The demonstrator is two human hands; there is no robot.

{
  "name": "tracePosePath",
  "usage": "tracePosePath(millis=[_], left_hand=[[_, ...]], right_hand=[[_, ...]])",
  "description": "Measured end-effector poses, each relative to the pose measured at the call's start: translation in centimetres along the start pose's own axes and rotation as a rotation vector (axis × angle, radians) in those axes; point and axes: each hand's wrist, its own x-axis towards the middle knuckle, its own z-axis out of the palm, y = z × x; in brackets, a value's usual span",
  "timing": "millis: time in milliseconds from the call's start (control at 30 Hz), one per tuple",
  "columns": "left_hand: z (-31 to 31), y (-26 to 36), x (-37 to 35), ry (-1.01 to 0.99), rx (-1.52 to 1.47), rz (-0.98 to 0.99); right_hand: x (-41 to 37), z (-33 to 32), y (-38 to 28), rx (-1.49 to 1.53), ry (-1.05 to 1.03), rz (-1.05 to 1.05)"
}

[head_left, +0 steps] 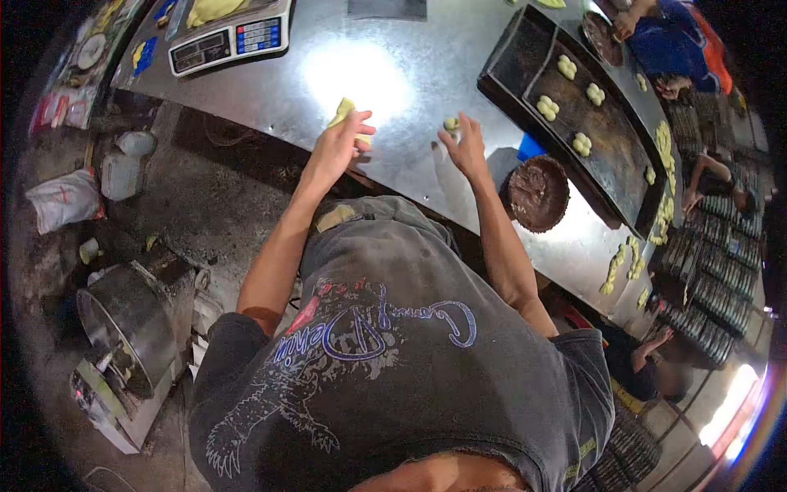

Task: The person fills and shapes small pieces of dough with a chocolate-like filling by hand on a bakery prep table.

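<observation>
My left hand [338, 149] is closed around a piece of yellow dough [343, 108], just over the near edge of the metal table. Part of the dough shows beyond the fingers; the rest is hidden by them. To its right, my right hand [467, 149] hovers with thumb and fingers apart, holding nothing. A small dough ball [451, 124] lies right by its fingertips. Close to my right wrist stands a round fluted pan [537, 194] with brown paste in it. A blue object [530, 148] shows between that pan and the tray.
On the right, a large black tray [525, 102] carries several dough clusters [548, 107]. Braided dough strips [613, 269] lie near the right table end. A digital scale [234, 43] with dough stands back left. Other people work at right, one in a blue sleeve [668, 41]. A metal drum [131, 324] stands lower left.
</observation>
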Motion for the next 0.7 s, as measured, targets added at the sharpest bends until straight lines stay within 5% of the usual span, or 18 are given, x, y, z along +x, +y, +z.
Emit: tracePosePath(millis=[33, 233, 367, 400, 533, 700], left_hand=[[-1.4, -0.5, -0.1, 0.044, 0.024, 0.015], [-6.4, -4.6, 0.8, 0.378, 0.139, 0.139], [-6.0, -6.1, 2.3, 0.212, 0.349, 0.105], [-5.7, -6.3, 2.7, 0.183, 0.421, 0.275], [-4.6, -7.0, 4.0, 0.031, 0.572, 0.339], [-3.9, -7.5, 5.0, 0.021, 0.616, 0.367]], right_hand=[[0.2, 2.0, 1.1, -0.191, 0.03, -0.016], [-0.7, 7.9, -8.0, -0.127, -0.038, -0.259], [0.1, 10.7, -11.8, 0.074, -0.242, -0.246], [0.2, 11.2, -12.0, 0.173, -0.318, -0.237], [-0.9, 11.5, -11.4, 0.254, -0.144, -0.35], [-1.4, 11.0, -9.2, 0.385, -0.315, -0.187]])
